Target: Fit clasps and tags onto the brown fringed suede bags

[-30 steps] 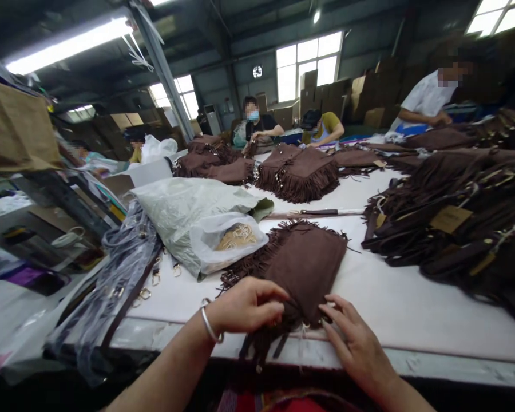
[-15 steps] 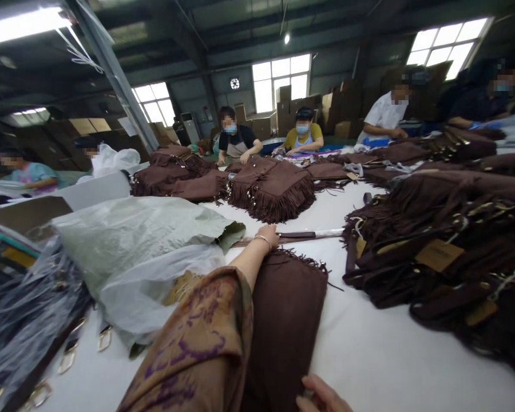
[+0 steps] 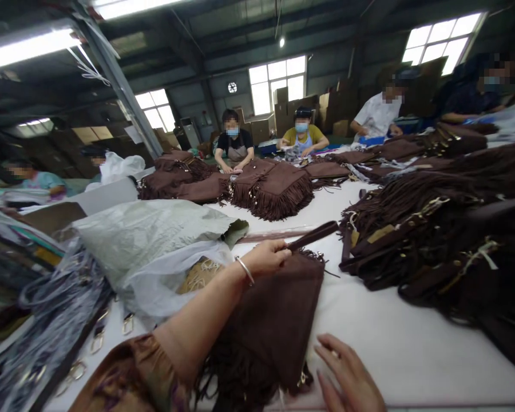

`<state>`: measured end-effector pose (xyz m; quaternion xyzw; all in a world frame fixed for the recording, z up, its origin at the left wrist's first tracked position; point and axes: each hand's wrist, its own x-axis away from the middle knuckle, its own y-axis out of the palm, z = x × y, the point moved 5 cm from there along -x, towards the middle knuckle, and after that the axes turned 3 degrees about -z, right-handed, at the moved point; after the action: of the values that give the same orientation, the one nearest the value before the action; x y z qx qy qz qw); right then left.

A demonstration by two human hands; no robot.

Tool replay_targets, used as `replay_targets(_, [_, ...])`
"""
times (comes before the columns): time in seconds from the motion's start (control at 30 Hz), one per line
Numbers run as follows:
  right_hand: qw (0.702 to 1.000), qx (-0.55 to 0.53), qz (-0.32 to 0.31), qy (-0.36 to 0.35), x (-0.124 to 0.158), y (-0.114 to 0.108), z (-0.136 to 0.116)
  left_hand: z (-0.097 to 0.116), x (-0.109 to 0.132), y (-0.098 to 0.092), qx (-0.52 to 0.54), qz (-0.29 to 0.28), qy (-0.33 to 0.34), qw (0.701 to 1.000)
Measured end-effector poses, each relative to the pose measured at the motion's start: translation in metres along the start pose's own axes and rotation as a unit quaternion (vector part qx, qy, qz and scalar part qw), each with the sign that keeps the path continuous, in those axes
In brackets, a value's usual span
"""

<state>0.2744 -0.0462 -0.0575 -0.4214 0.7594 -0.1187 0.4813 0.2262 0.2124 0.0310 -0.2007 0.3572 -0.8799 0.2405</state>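
A dark brown fringed bag [image 3: 278, 312] lies on the white table before me, with fringe hanging at its lower left and a small gold clasp near its bottom corner. My left hand [image 3: 271, 257], a bangle at its wrist, is closed around one end of a short dark brown strap [image 3: 316, 233] above the bag's far edge. The strap's free end points right. To the right of the bag's lower corner is my right hand [image 3: 347, 375], empty, its fingers apart and partly cut off by the frame's bottom.
Fringed bags with tags are heaped at the right [image 3: 429, 229], and another brown pile [image 3: 270, 186] stands beyond. A pale plastic sack [image 3: 163, 234] and plastic-wrapped straps [image 3: 64, 315] with gold buckles lie left. Several co-workers sit across the table.
My left hand has drawn nearer, raising the strap off the table. The bag's fringe and clasp now show at the bottom. My right hand has come further into view beside it.
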Motion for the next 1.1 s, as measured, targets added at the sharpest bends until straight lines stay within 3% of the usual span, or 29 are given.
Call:
replay_targets(0.1, [0.995, 0.063, 0.0, -0.08, -0.034, -0.033, -0.032, 0.016, 0.077, 0.039, 0.121, -0.102, 0.009, 0.987])
replay_targets(0.2, [0.983, 0.025, -0.146, -0.105, -0.048, -0.023, -0.051, 0.026, 0.142, 0.078, 0.246, -0.197, 0.01, 0.949])
replay_targets(0.3, [0.963, -0.055, -0.254, -0.072, -0.027, 0.0, -0.059, 0.017, 0.186, 0.1, 0.314, -0.157, -0.026, 0.936])
replay_targets(0.4, [0.954, -0.091, -0.283, -0.039, 0.002, 0.008, -0.062, -0.006, 0.216, 0.118, 0.385, -0.096, -0.077, 0.915])
replay_targets(0.57, [0.951, -0.064, -0.301, -0.008, 0.02, 0.002, -0.065, -0.031, 0.242, 0.142, 0.489, -0.047, -0.125, 0.862])
replay_targets(0.73, [0.959, -0.044, -0.281, -0.015, 0.021, 0.001, -0.074, -0.028, 0.245, 0.148, 0.497, 0.024, -0.157, 0.853])
replay_targets(0.9, [0.961, -0.062, -0.262, -0.06, 0.022, 0.001, -0.09, -0.02, 0.248, 0.151, 0.495, 0.04, -0.143, 0.856])
replay_targets(0.97, [0.964, -0.066, -0.252, -0.055, 0.021, -0.001, -0.091, -0.018, 0.251, 0.147, 0.476, 0.046, -0.104, 0.872])
replay_targets(1.1, [0.968, -0.056, -0.239, -0.049, 0.023, -0.001, -0.088, -0.013, 0.257, 0.134, 0.311, 0.102, -0.017, 0.945])
